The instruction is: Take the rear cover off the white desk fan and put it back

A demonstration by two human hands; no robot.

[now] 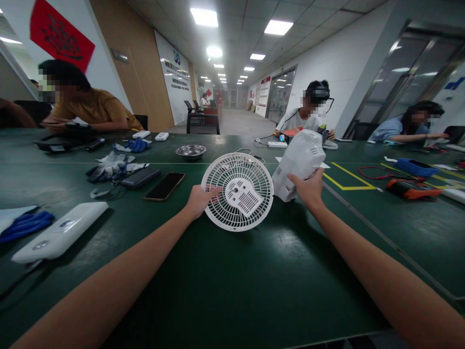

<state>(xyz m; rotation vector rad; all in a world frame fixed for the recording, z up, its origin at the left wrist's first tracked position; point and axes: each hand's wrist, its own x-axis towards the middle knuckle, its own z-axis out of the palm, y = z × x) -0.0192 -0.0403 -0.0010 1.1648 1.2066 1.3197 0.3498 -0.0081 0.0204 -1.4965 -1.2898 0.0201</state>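
My left hand grips the left rim of a round white fan grille, its thumb lying over the slats. The grille is tilted up above the table, with a slotted plate at its centre. In my right hand is a white plastic fan housing, held at its lower right side and tilted to the right. Most fingers of that hand are hidden behind the housing. Housing and grille are side by side, close at the grille's right edge; I cannot tell whether they touch.
On the green table, a metal bowl stands behind the grille. Left lie a phone, a dark power bank, gloves and a white device. Right are an orange multimeter and blue tray. Several people sit around.
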